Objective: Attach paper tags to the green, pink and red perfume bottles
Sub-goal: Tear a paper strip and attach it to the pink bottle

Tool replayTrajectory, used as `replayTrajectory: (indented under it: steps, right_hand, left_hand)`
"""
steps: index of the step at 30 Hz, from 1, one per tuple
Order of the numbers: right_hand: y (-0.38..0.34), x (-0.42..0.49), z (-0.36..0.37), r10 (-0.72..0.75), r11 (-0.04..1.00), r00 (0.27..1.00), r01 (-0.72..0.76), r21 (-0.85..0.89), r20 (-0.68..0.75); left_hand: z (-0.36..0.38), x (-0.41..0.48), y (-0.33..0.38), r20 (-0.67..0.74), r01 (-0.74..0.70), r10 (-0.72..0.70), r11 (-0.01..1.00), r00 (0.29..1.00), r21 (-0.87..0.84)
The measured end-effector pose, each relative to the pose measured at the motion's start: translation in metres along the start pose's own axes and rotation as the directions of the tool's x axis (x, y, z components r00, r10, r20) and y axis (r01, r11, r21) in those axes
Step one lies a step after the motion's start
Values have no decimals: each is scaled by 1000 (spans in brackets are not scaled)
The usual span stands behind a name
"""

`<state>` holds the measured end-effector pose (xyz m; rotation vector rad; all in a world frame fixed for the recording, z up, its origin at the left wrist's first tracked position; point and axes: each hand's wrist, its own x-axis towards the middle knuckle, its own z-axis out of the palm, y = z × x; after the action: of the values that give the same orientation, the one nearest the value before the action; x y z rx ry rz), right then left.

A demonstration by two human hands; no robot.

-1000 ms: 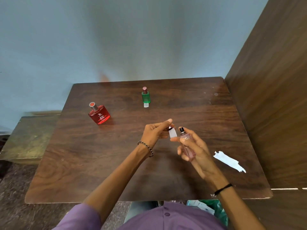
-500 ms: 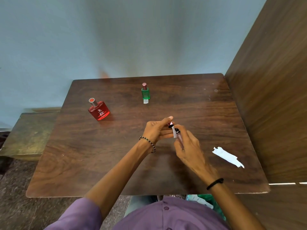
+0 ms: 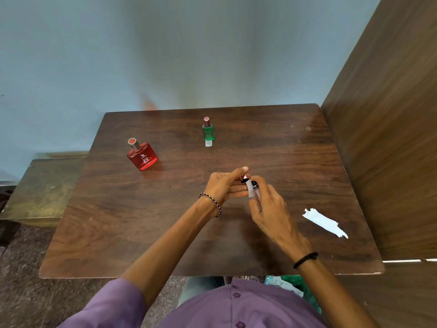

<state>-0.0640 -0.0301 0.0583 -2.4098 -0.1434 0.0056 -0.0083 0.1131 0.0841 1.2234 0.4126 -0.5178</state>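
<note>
Above the worktop [image 3: 165, 233], the right hand [image 3: 267, 209] grips the pink bottle [image 3: 255, 194] while left-hand [image 3: 224, 185] fingers [image 3: 238, 172] pinch a paper tag [image 3: 248, 187] against it; pressing the tag flat should secure it.

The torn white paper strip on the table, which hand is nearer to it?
Right. The right hand is just left of the torn white paper strip; the left hand lies farther left, beyond the right hand.

Both hands meeting mid-air, left hand [image 3: 225, 184] pinching with fingertips, right hand [image 3: 272, 209] curled closed, forearms converging
</note>
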Motion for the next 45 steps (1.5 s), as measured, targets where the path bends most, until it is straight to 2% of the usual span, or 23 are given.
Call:
replayTrajectory:
  steps: [2, 6, 9, 13, 19, 26, 30, 35, 37, 39, 45]
  right_hand:
    - [0, -2, -3, 69, 996, 998, -68, 63, -6]
    - [-2, -7, -16, 306, 933, 951, -292, 208, -36]
    - [-1, -8, -23, 361, 872, 932, -319, 371, -46]
    - [-8, -9, -28, 348, 718, 932, -335, 610, 103]
    - [-15, -11, -24, 295, 738, 940, -339, 584, 172]
    - [-19, -4, -22, 194, 608, 931, -361, 707, 309]
    - [-16, -6, -18, 207, 485, 905, -424, 764, 371]
    - [-14, -1, -16, 237, 252, 891, -442, 861, 388]
    - [-13, 3, -16, 232, 263, 896, -433, 862, 379]
    - [-11, 9, -17, 224, 325, 905, -418, 848, 361]
    - [-4, 35, -18, 222, 402, 912, -408, 820, 345]
  left_hand:
    - [-1, 0, 0, -11, -8, 8, 1000, 1000, 21]
    - [-4, 2, -2, -34, -15, 17, 998, 999, 55]
    - [-5, 2, -3, -50, -29, 34, 995, 998, 92]
    - [-6, 2, -5, -58, -40, 45, 995, 997, 94]
    - [-4, 3, -5, -27, -45, 47, 995, 999, 93]
    - [-2, 4, -8, 3, -32, 32, 996, 999, 80]
    - [-2, 4, -5, 29, -25, 23, 996, 999, 81]
    - [0, 7, 2, 97, -22, 17, 998, 995, 57]
    - [0, 9, 5, 115, -38, 31, 997, 993, 63]
    - [0, 13, 7, 108, -58, 50, 995, 993, 78]
    - [-4, 42, 13, -36, -64, 68, 994, 997, 94]
